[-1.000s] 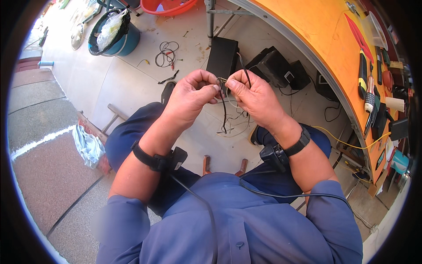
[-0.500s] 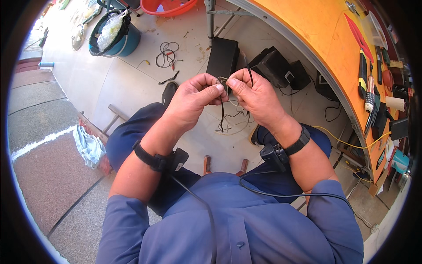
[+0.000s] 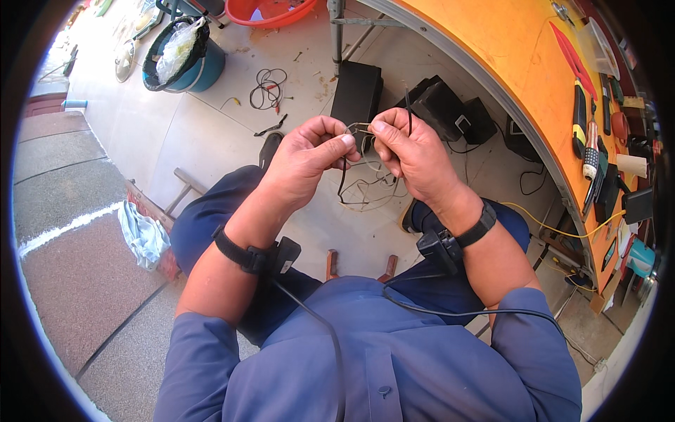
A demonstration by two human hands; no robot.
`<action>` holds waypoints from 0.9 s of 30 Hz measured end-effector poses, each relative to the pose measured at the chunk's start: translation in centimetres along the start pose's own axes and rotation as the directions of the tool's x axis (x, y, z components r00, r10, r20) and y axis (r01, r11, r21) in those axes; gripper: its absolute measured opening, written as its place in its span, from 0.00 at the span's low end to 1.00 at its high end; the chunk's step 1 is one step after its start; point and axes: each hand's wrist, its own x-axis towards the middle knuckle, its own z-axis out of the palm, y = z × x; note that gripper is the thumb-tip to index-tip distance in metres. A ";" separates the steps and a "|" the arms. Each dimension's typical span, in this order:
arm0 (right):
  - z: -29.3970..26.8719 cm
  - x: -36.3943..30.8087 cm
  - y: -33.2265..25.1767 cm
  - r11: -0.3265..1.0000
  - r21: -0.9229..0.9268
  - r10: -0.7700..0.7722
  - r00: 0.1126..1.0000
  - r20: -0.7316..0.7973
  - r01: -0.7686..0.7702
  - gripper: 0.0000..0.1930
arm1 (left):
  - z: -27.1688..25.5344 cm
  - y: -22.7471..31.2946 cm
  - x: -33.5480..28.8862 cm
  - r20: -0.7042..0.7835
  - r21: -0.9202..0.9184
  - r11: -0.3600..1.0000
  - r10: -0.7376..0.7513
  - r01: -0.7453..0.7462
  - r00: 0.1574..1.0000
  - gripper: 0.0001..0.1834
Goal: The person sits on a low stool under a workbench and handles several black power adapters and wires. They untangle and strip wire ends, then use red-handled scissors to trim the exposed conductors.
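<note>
My left hand [image 3: 307, 153] pinches a thin wire [image 3: 361, 126] between thumb and fingertips. A short way to its right, my right hand [image 3: 410, 153] pinches the same wire, and a small bent stretch shows in the gap between them. A black cable [image 3: 342, 187] hangs below the left fingertips. Another black cable end [image 3: 408, 105] sticks up past the right hand's fingers. Thin pale wires [image 3: 373, 202] dangle in loops under both hands. The exact joint between wire and cable is hidden by my fingertips.
A black box [image 3: 356, 91] and black speaker-like boxes [image 3: 443, 109] stand on the floor beyond my hands. A coiled cable [image 3: 267, 88] lies left of them. A teal bucket [image 3: 205, 72] and red basin [image 3: 271, 19] stand farther off. An orange table [image 3: 524, 49] with hand tools curves along the right.
The hands have drawn slightly apart, the right one shifting a little right. More wire shows between the fingertips, and the hanging black cable has swung left.
</note>
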 end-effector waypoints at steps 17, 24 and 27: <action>-0.3 -0.1 0.0 0.998 0.034 0.052 0.996 0.073 -0.054 0.08 | 0.2 0.0 0.0 -0.018 0.023 1.000 0.011 -0.011 1.000 0.10; 0.0 -0.2 0.5 1.000 0.021 -0.020 0.997 0.068 0.019 0.05 | 0.2 0.0 0.1 0.010 0.044 0.998 0.043 -0.043 0.999 0.10; 0.1 -0.2 0.7 0.997 -0.013 -0.071 0.996 0.059 0.072 0.06 | 0.2 -0.1 0.1 0.014 0.046 0.997 0.060 -0.060 0.998 0.10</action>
